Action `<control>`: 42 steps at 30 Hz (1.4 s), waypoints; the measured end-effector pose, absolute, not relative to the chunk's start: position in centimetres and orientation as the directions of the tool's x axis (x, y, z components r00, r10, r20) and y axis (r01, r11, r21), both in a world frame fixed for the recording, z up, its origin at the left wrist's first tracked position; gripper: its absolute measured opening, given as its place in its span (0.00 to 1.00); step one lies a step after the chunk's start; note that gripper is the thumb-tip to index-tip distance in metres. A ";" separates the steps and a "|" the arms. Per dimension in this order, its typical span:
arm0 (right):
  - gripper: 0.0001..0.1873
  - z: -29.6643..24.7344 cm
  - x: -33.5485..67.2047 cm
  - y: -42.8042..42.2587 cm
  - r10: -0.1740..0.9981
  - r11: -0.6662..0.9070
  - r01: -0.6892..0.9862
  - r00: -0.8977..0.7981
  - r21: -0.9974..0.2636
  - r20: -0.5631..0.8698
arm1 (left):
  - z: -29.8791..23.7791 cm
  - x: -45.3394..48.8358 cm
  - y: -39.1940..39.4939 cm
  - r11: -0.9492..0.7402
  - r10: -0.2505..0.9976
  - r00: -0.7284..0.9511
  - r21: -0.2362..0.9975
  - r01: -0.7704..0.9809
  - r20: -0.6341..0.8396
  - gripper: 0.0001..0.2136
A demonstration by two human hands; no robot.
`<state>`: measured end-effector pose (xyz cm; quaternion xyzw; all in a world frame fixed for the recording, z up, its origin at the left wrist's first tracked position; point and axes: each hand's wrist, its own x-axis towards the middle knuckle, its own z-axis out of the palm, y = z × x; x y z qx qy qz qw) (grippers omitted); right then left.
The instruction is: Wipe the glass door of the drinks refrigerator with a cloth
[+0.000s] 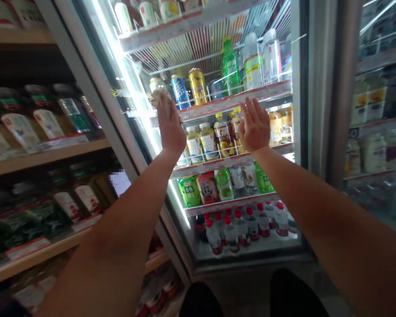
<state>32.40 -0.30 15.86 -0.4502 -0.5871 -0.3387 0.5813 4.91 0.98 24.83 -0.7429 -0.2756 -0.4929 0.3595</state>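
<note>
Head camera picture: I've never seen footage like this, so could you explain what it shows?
No machine here: a camera worn on a person's head looks forward and down. The bare left hand holds a pale cloth; the bare right hand has fingers extended and nothing visible in it. Both are raised before what looks like a glass-fronted, lit drinks fridge. Inside, cans, pouches and red-capped bottles stand on shelves. Wooden shelves with more bottles are left of the fridge.
</note>
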 end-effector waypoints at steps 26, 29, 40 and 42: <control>0.31 15.7 32.5 -0.5 0.146 0.343 0.931 0.073 -0.120 0.987 | 23.8 13.6 1.3 -0.618 0.094 0.339 -0.212 0.757 0.936 0.26; 0.34 15.6 32.7 -0.6 0.139 0.369 0.929 -0.023 -0.030 0.990 | 22.8 15.7 1.7 -0.630 0.059 0.369 -0.252 0.735 0.928 0.27; 0.32 14.9 33.1 -0.3 0.185 0.413 0.910 -0.129 0.042 0.974 | 18.3 19.9 -0.6 -0.760 -0.068 0.539 -0.394 0.517 0.839 0.34; 0.33 14.9 33.2 -0.4 0.161 0.425 0.902 -0.163 0.081 0.973 | 18.0 18.0 -1.2 -0.730 -0.011 0.582 -0.404 0.551 0.813 0.34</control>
